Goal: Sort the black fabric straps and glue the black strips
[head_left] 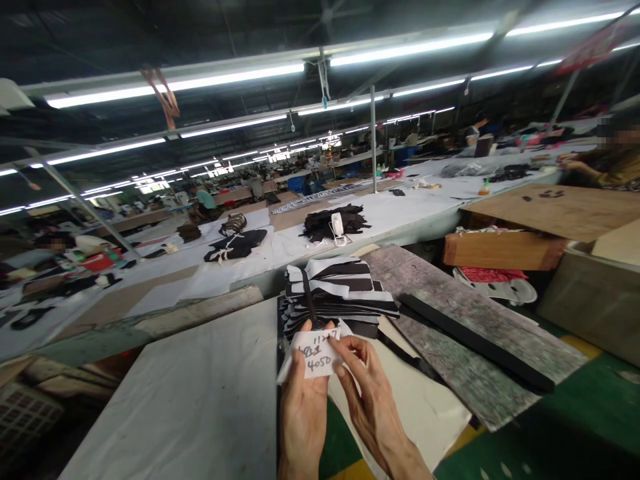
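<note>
Both of my hands hold one small white paper slip [317,355] with handwritten numbers, raised in front of me. My left hand [303,407] pinches its left side with the thumb on top. My right hand [367,393] grips its right edge with thumb and fingers. Just behind the slip lies a tied stack of black and white cut fabric pieces [336,295] on the pale worktable [200,393], a dark strap running down over the stack.
A grey stone-like slab [465,327] with a long black bar [475,341] lies to the right. Beyond is a long white table [400,213] with dark fabric piles [334,221]. Wooden boards and boxes [505,250] stand at right. Other people work in the background.
</note>
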Motion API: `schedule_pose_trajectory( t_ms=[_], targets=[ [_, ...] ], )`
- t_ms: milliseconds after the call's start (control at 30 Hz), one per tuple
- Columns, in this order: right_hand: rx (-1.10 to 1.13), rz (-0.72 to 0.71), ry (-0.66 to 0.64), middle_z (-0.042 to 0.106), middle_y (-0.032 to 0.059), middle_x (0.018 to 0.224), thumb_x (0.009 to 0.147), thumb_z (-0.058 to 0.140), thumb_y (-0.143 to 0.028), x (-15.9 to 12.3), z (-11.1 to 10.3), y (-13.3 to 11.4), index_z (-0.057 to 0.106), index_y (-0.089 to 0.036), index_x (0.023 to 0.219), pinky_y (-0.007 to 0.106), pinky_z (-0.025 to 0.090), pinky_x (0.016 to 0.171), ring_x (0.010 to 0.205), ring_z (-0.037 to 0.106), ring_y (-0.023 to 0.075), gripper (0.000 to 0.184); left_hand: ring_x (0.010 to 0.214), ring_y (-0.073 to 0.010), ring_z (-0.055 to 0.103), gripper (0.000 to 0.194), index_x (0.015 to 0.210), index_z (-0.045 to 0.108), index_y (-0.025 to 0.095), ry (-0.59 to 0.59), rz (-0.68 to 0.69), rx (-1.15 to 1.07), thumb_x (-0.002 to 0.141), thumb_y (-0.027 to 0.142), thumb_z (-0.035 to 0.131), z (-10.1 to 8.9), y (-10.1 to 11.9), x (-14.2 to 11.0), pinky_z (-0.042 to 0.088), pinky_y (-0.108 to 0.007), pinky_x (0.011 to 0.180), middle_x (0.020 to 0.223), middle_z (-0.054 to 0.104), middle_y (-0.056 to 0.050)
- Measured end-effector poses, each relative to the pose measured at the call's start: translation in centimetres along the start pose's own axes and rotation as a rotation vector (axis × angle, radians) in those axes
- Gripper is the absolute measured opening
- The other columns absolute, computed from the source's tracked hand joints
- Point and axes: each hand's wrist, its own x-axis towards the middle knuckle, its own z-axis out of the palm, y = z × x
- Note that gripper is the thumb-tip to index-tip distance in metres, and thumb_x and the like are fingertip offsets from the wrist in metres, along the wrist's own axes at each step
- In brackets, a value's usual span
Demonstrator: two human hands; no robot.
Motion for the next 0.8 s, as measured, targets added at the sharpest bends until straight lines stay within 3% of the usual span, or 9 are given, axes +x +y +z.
schedule_pose_trajectory(
  t_ms=[600, 800],
  targets=[
    [-0.261, -0.044, 0.003, 0.048, 0.0094, 0.118, 0.091, 0.049, -0.018, -1.2, 1.7, -0.8, 0.055, -0.032, 0.129, 0.028, 0.054, 0.079, 0.098, 0.053, 0.0171, 0.041, 0.124, -0.028, 0.05, 0.063, 0.138, 0.045, 0.028, -0.021, -0.032, 0.075, 0.08, 0.047, 0.063, -1.2, 0.9, -0.4, 0.034, -0.045, 0.108, 0.127, 0.06, -0.012],
    [-0.185, -0.01, -0.032, 0.048, 0.0089, 0.123, 0.094, 0.046, -0.021, -1.5, 2.7, -0.3, 0.05, -0.031, 0.133, 0.029, 0.052, 0.088, 0.108, 0.052, 0.0178, 0.04, 0.121, -0.0289, 0.052, 0.056, 0.135, 0.049, 0.027, -0.014, -0.026, 0.027, 0.084, 0.049, 0.056, -2.4, 3.0, 0.0, 0.034, -0.046, 0.107, 0.128, 0.06, -0.013]
  ],
)
